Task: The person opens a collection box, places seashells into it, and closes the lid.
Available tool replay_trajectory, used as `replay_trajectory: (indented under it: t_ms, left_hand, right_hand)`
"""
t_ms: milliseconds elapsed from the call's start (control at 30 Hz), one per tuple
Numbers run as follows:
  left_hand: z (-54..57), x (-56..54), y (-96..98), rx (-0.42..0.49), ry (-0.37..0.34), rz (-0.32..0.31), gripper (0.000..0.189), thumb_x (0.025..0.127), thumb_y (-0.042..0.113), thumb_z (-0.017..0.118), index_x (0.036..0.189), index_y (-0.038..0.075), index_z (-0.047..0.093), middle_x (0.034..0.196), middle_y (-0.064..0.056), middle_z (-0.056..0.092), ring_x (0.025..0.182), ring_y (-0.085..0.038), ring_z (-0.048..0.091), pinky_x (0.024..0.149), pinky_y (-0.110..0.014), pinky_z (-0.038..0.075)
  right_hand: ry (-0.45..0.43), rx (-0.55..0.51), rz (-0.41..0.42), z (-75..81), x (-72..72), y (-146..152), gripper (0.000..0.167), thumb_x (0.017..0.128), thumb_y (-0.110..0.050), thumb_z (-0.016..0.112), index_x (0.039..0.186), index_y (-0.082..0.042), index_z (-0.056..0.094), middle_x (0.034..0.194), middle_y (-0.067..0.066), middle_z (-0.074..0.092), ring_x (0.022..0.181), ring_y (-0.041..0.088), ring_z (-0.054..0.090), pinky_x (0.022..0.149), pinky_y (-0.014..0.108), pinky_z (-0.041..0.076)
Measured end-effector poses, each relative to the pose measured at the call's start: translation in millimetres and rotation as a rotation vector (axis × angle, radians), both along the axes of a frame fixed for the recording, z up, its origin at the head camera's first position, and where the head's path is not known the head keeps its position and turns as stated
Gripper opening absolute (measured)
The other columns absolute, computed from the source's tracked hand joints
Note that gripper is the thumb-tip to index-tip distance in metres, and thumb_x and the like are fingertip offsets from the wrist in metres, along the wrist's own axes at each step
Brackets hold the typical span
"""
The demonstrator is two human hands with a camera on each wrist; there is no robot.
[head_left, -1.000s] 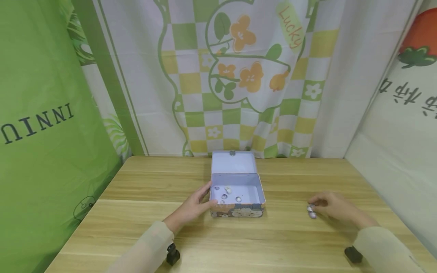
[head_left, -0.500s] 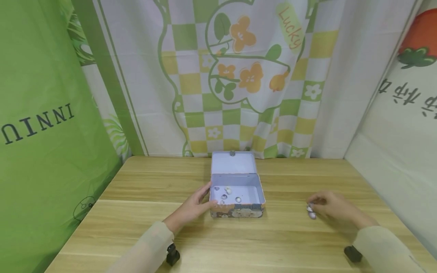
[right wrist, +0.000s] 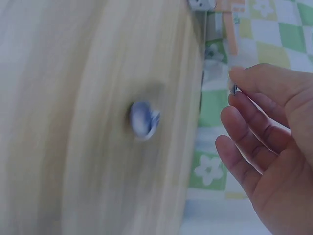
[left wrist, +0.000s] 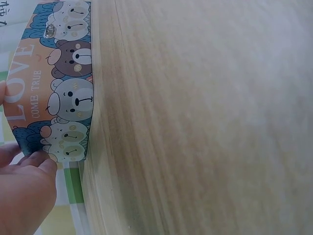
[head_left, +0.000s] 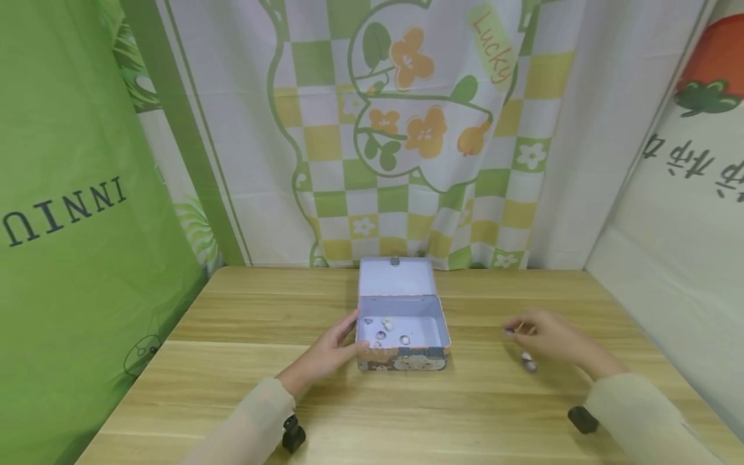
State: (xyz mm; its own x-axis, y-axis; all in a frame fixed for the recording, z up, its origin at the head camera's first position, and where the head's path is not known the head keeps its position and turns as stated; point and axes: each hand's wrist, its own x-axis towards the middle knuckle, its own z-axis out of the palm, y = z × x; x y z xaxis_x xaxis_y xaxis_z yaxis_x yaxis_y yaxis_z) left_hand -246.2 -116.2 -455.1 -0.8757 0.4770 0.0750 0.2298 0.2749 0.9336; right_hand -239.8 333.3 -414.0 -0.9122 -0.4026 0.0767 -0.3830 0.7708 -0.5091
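Tabletop point(head_left: 453, 413) stretches between right hand point(head_left: 549, 334) and box point(head_left: 405, 360), left hand point(head_left: 328, 350) gripping its edge.

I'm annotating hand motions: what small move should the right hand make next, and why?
Probably move the right hand left toward the open bear-print box: that hand pinches a small shell-like piece, similar pieces lie in the box, and the left hand holds the box's side.

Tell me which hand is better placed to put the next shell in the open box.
Right, most likely: the right hand already pinches a small shell above the table, off to the box's right, while the left hand is occupied holding the box at its left side.
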Motion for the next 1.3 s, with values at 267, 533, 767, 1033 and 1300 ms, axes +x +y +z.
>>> replay_trajectory:
  t_ms: [267,533,767,1033,1300]
  left_hand:
    - [-0.7,-0.3,-0.7,-0.007,-0.004,0.005,0.077,0.101,0.022,0.063,0.161,0.007,0.017,0.166,-0.015,0.010,0.150,-0.035,0.015,0.120,-0.054,0.014]
    - [-0.9,-0.5,-0.6,-0.004,0.007,0.001,0.075,0.101,0.019,0.062,0.160,0.005,0.017,0.166,-0.015,0.010,0.150,-0.034,0.016,0.120,-0.052,0.014]
    - [-1.6,-0.3,-1.3,0.003,0.002,0.002,0.077,0.101,0.022,0.062,0.160,0.006,0.016,0.166,-0.014,0.012,0.150,-0.034,0.016,0.120,-0.051,0.014]
    - [-2.2,-0.8,-1.7,0.012,-0.003,0.003,0.076,0.101,0.019,0.062,0.160,0.006,0.016,0.166,-0.012,0.012,0.150,-0.034,0.016,0.121,-0.050,0.013]
    - [-1.5,-0.8,-0.5,0.014,0.010,0.000,0.075,0.101,0.019,0.062,0.160,0.004,0.017,0.165,-0.014,0.014,0.150,-0.034,0.017,0.121,-0.050,0.014]
  right_hand:
    - [0.087,-0.045,0.080,12.4,-7.8,-28.8,0.018,0.096,-0.015,0.070,0.112,-0.008,0.074,0.105,-0.001,0.070,0.088,0.013,0.063,0.075,0.030,0.057]
    - [0.098,-0.075,0.138,16.8,-20.0,-55.2,0.018,0.095,-0.014,0.070,0.111,-0.008,0.075,0.106,-0.001,0.071,0.089,0.013,0.063,0.078,0.036,0.058]
    - [0.092,-0.105,0.166,15.8,-28.0,-82.9,0.020,0.093,-0.013,0.072,0.112,-0.006,0.074,0.101,-0.002,0.070,0.087,0.014,0.063,0.077,0.032,0.058]
    - [0.100,-0.124,0.219,16.1,-36.9,-112.5,0.020,0.092,-0.012,0.073,0.112,-0.006,0.074,0.100,-0.002,0.069,0.087,0.013,0.063,0.078,0.029,0.057]
    - [0.144,-0.132,0.274,17.0,-46.6,-135.3,0.020,0.092,-0.010,0.073,0.111,-0.008,0.074,0.103,0.000,0.070,0.087,0.012,0.063,0.077,0.031,0.058]
